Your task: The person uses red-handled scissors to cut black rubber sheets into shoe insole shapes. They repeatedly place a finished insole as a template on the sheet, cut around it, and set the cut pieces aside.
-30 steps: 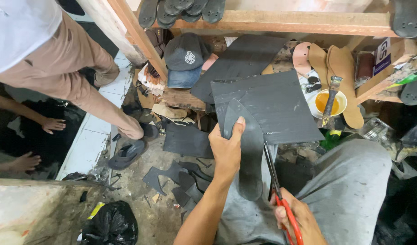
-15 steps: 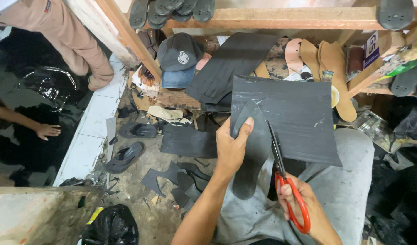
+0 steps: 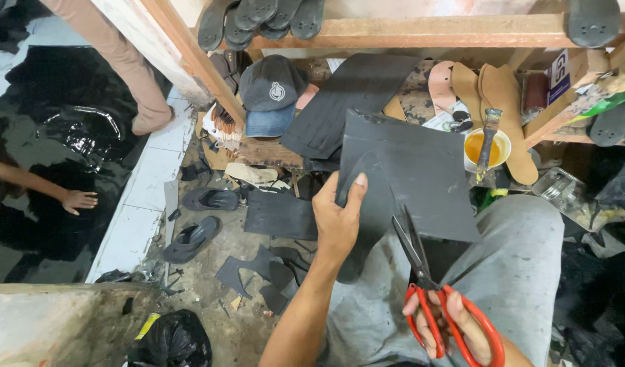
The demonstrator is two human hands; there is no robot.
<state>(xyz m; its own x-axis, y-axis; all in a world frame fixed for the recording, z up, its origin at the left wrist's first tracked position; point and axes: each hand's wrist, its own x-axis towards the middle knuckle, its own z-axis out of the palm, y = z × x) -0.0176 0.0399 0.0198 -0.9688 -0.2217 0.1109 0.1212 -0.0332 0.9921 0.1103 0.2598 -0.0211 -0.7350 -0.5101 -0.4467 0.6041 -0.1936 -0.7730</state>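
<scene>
My left hand (image 3: pixel 338 219) grips a dark grey rubber sheet (image 3: pixel 421 177) together with a sole-shaped piece (image 3: pixel 367 204) pressed against it, thumb on top. My right hand (image 3: pixel 448 326) holds red-handled scissors (image 3: pixel 428 292), fingers through the loops, blades open and pointing up at the sheet's lower edge. Both hands are over my lap, which is covered by grey trousers (image 3: pixel 503 272).
A cap (image 3: pixel 272 85), stacked dark sheets (image 3: pixel 353 102), tan insoles (image 3: pixel 496 102) and a glue cup with brush (image 3: pixel 486 146) lie ahead. Soles hang from a wooden beam (image 3: pixel 408 30). Sandals (image 3: pixel 197 234) and rubber scraps (image 3: pixel 258 272) litter the floor. Another person's hand (image 3: pixel 78 200) is at left.
The sheet and my left hand have shifted slightly down toward me. The scissors have moved up along the sheet's lower edge. The person at left has stepped farther away.
</scene>
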